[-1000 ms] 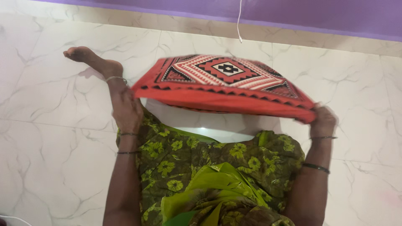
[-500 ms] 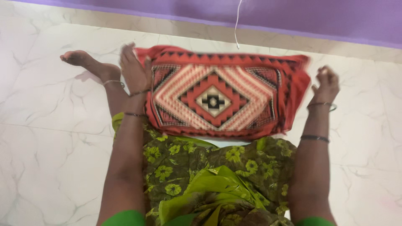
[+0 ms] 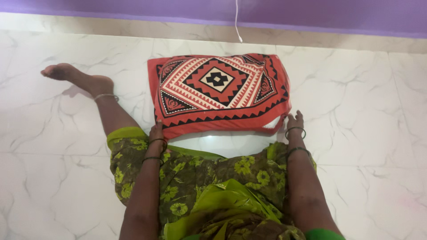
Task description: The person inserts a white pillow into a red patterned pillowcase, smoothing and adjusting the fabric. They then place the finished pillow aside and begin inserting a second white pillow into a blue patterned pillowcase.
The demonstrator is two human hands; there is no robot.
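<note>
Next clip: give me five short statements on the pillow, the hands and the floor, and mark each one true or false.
1. The red patterned pillow lies flat on the white marble floor. True.
2. The left hand is at the pillow's near left corner. True.
3. The right hand is raised well above the pillow. False: it is down at the near right corner.
4. The wall behind is green. False: it is purple.
5. A white cord hangs beyond the pillow. True.

Fingertips of my left hand and right hand hidden under pillow edge; grip indeterminate. Hanging cord cut off at top edge.
</note>
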